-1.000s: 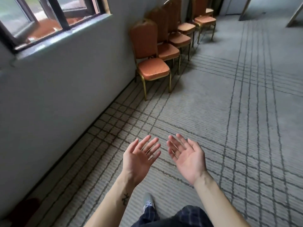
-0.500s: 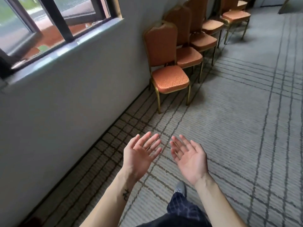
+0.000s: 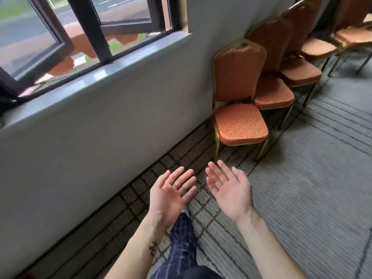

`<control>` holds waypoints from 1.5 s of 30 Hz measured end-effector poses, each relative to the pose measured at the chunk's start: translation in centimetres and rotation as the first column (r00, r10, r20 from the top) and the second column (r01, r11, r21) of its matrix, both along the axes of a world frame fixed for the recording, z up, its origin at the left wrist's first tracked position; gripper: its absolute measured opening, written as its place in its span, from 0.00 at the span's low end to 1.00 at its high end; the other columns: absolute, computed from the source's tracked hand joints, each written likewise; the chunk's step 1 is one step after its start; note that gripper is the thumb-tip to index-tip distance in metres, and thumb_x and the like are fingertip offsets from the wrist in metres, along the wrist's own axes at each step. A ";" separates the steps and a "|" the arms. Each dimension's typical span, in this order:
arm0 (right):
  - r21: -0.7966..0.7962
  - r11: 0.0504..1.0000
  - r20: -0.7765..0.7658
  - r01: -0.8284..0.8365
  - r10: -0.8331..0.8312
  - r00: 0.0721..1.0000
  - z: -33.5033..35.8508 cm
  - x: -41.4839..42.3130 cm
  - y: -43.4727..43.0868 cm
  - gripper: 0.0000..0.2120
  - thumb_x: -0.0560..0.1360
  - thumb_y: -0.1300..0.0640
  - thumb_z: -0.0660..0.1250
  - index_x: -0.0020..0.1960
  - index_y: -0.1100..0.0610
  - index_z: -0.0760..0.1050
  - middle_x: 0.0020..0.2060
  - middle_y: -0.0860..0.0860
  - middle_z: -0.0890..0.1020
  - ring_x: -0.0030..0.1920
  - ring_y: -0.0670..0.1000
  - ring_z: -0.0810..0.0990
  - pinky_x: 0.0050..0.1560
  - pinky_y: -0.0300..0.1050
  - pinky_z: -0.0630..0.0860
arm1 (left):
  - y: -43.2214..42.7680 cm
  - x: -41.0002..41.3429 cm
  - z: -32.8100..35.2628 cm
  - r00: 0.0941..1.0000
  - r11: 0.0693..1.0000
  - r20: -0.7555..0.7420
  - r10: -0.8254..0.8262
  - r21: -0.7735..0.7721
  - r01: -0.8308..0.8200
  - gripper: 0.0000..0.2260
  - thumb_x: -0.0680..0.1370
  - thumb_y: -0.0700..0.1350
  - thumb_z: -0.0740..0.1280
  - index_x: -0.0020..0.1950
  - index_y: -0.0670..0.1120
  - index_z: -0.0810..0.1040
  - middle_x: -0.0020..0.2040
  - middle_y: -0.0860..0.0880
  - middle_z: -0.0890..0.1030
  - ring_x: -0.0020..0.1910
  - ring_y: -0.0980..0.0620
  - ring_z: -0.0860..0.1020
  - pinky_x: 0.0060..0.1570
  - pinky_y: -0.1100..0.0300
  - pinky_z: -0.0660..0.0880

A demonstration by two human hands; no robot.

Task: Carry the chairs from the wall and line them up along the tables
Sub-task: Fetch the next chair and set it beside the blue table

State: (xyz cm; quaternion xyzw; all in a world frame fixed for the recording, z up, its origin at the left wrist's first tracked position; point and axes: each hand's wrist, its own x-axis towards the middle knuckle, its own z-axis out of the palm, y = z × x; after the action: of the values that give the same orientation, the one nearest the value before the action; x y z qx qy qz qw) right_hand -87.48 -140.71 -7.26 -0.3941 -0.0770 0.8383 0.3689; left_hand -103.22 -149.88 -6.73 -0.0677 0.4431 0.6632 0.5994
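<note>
Left fingers [image 3: 182, 175]: straight and slightly spread, palm turned up; they hold nothing and touch nothing.
Right fingers [image 3: 216, 174]: likewise straight, a little fanned, palm up, with nothing in them and nothing against them.
Hands: two. The left hand [image 3: 171, 195] and right hand [image 3: 229, 190] are side by side, near each other but apart, held in the air above the carpet [image 3: 302, 188], short of the near chair.
Forearms: two, both bare. The left one [image 3: 141, 248] has a small dark mark [image 3: 153, 246] just below the wrist.
Leg [image 3: 183, 238]: one in view, in dark checked cloth, between the forearms, stepping along the carpet's wall edge.
Chairs: five in view, all with orange seats and backs on gold frames. They stand in one row along the carpet's wall edge, backs to the wall [image 3: 100, 127], and run off toward the top right corner.
Near chair [image 3: 241, 124]: upright, all its seat showing, just ahead of the fingertips and not touched.
Other four [image 3: 273, 93]: close-packed behind it, each partly hidden by the one in front; the farthest is cut by the right edge.
Window [image 3: 80, 33]: one, dark-framed, a pane swung outward, above a grey sill [image 3: 100, 73] at the upper left.
</note>
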 end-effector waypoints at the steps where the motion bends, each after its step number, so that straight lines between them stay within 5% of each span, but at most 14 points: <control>1: -0.004 1.000 0.014 -0.005 0.005 1.000 -0.2 -1.5 2.0 0.23 0.83 0.50 0.55 0.73 0.60 0.71 0.63 0.60 0.82 0.67 0.59 0.79 0.70 0.54 0.71 | 2.5 -1.5 -0.2 1.000 1.000 0.000 -0.001 0.002 0.001 0.22 0.84 0.53 0.56 0.72 0.41 0.74 0.65 0.38 0.81 0.67 0.38 0.78 0.73 0.41 0.68; 15: 0.075 0.993 0.064 0.094 -0.099 0.993 2.7 -14.6 27.4 0.23 0.85 0.49 0.54 0.74 0.59 0.71 0.63 0.59 0.83 0.64 0.57 0.82 0.68 0.54 0.73 | 32.2 -16.6 2.8 0.978 0.975 -0.005 -0.210 0.079 0.210 0.22 0.84 0.53 0.57 0.72 0.42 0.74 0.66 0.39 0.81 0.66 0.39 0.79 0.71 0.41 0.70; 31: 0.074 0.988 -0.024 0.134 -0.133 0.991 1.1 -17.8 57.7 0.23 0.85 0.49 0.52 0.75 0.59 0.70 0.63 0.58 0.83 0.64 0.57 0.82 0.72 0.56 0.70 | 61.8 -18.4 2.4 0.967 0.971 -0.086 -0.239 0.004 0.240 0.22 0.83 0.53 0.58 0.72 0.42 0.74 0.66 0.39 0.81 0.65 0.40 0.80 0.66 0.45 0.73; 45: 0.027 0.953 -0.006 0.302 -0.302 0.953 -1.2 -16.2 72.2 0.22 0.86 0.49 0.52 0.74 0.59 0.70 0.63 0.59 0.83 0.63 0.57 0.83 0.68 0.55 0.73 | 80.9 -18.9 -0.3 0.883 0.889 -0.128 -0.451 0.018 0.457 0.22 0.83 0.54 0.58 0.72 0.42 0.73 0.68 0.39 0.80 0.69 0.39 0.77 0.68 0.44 0.72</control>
State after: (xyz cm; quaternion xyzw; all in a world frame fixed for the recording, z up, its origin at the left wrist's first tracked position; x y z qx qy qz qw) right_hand -103.72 -68.53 -8.44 -0.3953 -0.0272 0.7712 0.4982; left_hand -122.14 -68.94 -7.02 0.0924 0.4663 0.5175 0.7115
